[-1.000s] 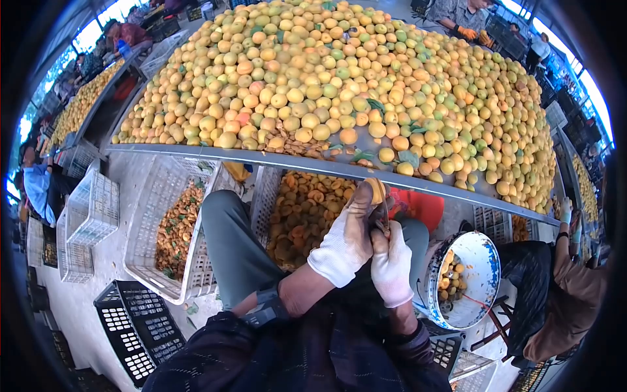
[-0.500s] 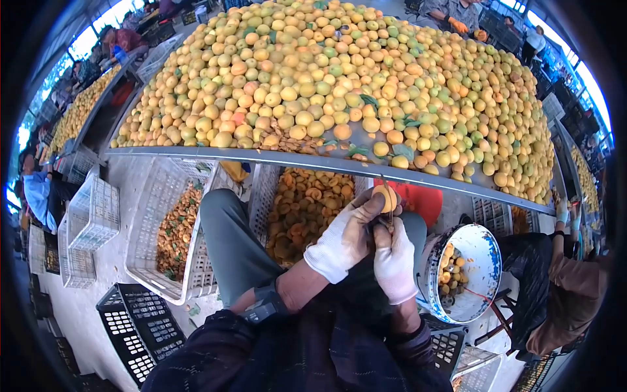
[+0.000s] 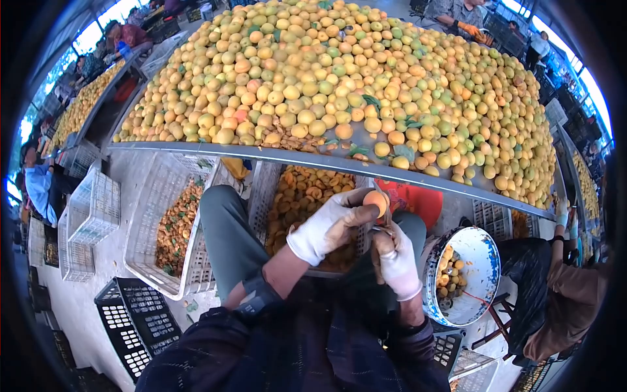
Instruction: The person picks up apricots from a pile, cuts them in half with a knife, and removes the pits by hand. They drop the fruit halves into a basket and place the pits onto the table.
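Observation:
My left hand (image 3: 333,225), in a stained white glove, grips an orange-yellow apricot (image 3: 375,202) between thumb and fingers. Just below and to the right of the fruit is my right hand (image 3: 396,258), also gloved, closed round a small tool whose thin metal end shows near the fruit. Both hands are above my lap, in front of the table edge (image 3: 313,159). Under the left hand stands a crate of split apricots (image 3: 307,189). A big heap of whole apricots (image 3: 326,78) covers the table.
A white and blue bucket (image 3: 480,261) with fruit stands to the right, beside a seated person (image 3: 568,294). Left are a white crate (image 3: 140,228) of apricot scraps and a black crate (image 3: 140,320). A red basin (image 3: 418,202) sits under the table edge. Other people work farther off.
My left hand has moved slightly left and the apricot has turned, showing a more orange face. My right hand has lowered a little, apart from the fruit.

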`<state>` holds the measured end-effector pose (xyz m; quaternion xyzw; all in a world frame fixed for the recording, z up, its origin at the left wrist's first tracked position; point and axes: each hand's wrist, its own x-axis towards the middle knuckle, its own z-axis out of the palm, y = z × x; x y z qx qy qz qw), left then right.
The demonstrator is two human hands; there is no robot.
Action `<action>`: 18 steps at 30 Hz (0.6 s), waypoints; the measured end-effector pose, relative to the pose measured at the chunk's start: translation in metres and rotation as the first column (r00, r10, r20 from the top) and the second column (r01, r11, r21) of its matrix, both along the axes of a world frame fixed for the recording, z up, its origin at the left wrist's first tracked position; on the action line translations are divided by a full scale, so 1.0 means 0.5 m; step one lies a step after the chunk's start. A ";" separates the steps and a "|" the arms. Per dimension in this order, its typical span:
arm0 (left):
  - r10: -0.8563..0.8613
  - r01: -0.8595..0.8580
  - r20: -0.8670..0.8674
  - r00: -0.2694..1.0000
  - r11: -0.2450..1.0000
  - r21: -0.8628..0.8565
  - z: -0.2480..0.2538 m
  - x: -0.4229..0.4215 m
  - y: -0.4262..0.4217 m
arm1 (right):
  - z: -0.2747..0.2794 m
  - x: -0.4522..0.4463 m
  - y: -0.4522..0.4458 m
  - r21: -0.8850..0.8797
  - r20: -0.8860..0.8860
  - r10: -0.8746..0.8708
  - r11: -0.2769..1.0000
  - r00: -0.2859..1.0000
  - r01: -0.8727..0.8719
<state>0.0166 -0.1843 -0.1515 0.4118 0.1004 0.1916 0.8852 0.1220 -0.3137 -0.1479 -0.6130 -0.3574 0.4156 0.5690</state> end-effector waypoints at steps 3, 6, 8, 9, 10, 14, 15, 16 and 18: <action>-0.010 0.114 -0.205 0.979 0.858 0.500 0.046 -0.016 0.040 | -0.003 0.017 -0.014 -0.038 -0.009 0.072 0.997 0.997 -0.072; 0.063 -0.024 -0.109 0.992 0.946 0.323 0.013 -0.003 0.021 | 0.002 0.021 -0.013 -0.046 -0.099 0.080 0.995 0.992 -0.084; 0.060 -0.059 -0.031 0.998 0.997 0.051 -0.002 0.002 -0.012 | 0.010 0.011 -0.004 -0.039 -0.108 0.072 0.996 0.992 -0.076; 0.074 -0.062 0.043 0.996 0.971 -0.232 -0.006 0.004 -0.021 | 0.012 0.009 -0.003 -0.037 -0.119 0.059 0.997 0.991 -0.064; 0.047 -0.030 0.075 0.996 0.977 -0.212 -0.007 0.001 -0.015 | 0.011 0.012 -0.005 -0.040 -0.118 0.058 0.997 0.991 -0.063; -0.095 0.122 -0.208 0.974 0.985 0.121 0.032 -0.034 0.044 | -0.006 0.051 -0.016 -0.098 0.066 0.210 0.974 0.975 -0.204; -0.051 0.140 -0.233 0.971 0.912 0.386 0.034 -0.035 0.061 | -0.011 0.059 -0.015 -0.134 0.209 0.275 0.959 0.938 -0.251; -0.047 0.211 -0.315 0.948 0.834 0.510 0.044 -0.039 0.073 | -0.001 0.060 -0.015 -0.172 0.234 0.291 0.951 0.928 -0.255; -0.030 0.285 -0.394 0.919 0.740 0.609 0.086 -0.045 0.081 | 0.005 0.066 -0.012 -0.223 0.292 0.357 0.927 0.887 -0.300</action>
